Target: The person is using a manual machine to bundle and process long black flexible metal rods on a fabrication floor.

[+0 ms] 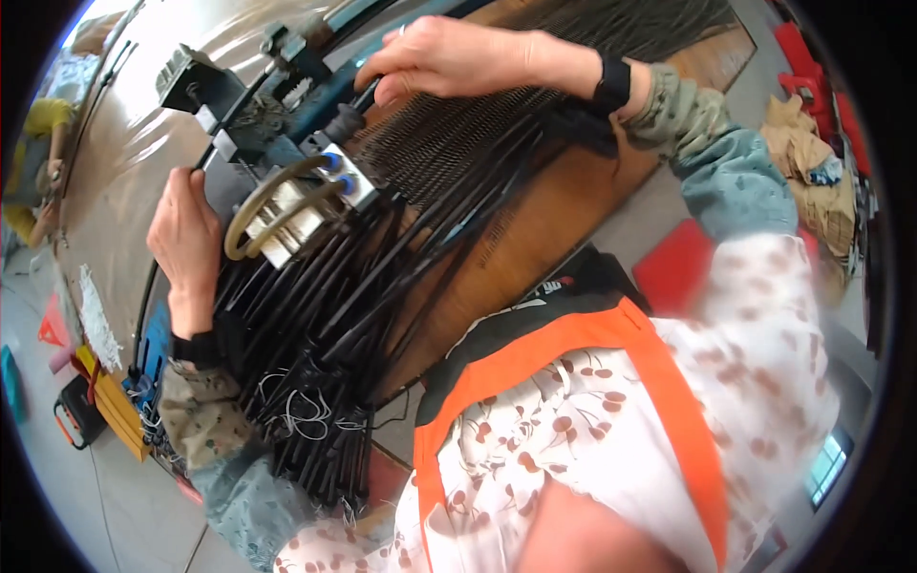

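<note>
My left hand point(186, 229) is closed, its fingertips pinching a thin black cable point(203, 159) beside a small metal machine point(263, 129). My right hand point(430, 59) reaches across from the right. Its thumb and fingers close on a black rod-like piece point(366, 95) at the machine's far right side; most of that piece is hidden. Between the hands, two tan air hoses point(272, 201) loop out of a silver block with blue fittings point(346, 179). A thick bundle of black cables point(330, 334) hangs over the table's near edge, below the machine.
Rows of dark, coil-like strands point(439, 143) cover part of the brown wooden table point(535, 253). At the far left another person's yellow sleeve point(43, 119) shows. A black-and-orange case point(78, 411) stands on the floor, and a red stool point(673, 267) is to the right.
</note>
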A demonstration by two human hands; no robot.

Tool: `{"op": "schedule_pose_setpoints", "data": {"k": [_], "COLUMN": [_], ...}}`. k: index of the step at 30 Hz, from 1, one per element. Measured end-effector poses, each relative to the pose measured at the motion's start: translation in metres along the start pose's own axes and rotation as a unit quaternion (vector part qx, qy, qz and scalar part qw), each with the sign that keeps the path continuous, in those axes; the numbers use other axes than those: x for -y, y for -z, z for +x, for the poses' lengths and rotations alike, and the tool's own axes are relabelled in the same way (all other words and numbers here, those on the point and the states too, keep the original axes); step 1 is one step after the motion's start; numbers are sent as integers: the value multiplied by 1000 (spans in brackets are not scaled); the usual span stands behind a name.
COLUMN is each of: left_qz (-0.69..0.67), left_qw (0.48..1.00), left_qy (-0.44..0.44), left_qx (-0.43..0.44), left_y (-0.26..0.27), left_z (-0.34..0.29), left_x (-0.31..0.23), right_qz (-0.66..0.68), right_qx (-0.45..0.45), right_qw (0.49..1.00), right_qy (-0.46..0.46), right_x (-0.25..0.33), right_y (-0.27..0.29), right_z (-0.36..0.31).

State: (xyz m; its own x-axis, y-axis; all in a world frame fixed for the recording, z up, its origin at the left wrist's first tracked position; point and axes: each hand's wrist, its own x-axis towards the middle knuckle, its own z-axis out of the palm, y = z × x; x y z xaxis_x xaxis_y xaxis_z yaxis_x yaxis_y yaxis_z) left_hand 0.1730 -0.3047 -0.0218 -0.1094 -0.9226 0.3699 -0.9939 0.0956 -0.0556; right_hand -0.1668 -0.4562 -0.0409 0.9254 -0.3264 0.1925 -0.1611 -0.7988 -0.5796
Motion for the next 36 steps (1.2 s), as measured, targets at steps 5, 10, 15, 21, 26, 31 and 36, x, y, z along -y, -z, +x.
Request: {"op": "schedule_pose_setpoints", "data": {"k": [5,10,15,21,26,31,36], "left_qz": [148,261,-222,-192,-122,-46,-28], "left_qw": [984,964,964,972,985,989,989], "left_qy": [-84,8,-85,-66,-94,-110,-131], "left_qx": [-45,44,118,119,75,88,57], "left_y": [18,64,67,47,100,103,114], "left_z": [-39,-61,-61,0,32,67,69], "left_x": [125,5,-223,-260,-230,-200,-155], "right_qz": [-299,-299,-292,-310,-341,-174,285], "right_qx": [230,21,47,-218,-354,-371,-230], "right_qw": [926,954,953,921,870,911,913], "right_qy": [-12,-23,-71,90,-47,40,-181], "right_x": [29,45,34,22,-43,25,0], "right_y": [34,8,-23,28,77,58,72], "right_z": [-88,-154,-186,-146,-180,-125,-155]}}
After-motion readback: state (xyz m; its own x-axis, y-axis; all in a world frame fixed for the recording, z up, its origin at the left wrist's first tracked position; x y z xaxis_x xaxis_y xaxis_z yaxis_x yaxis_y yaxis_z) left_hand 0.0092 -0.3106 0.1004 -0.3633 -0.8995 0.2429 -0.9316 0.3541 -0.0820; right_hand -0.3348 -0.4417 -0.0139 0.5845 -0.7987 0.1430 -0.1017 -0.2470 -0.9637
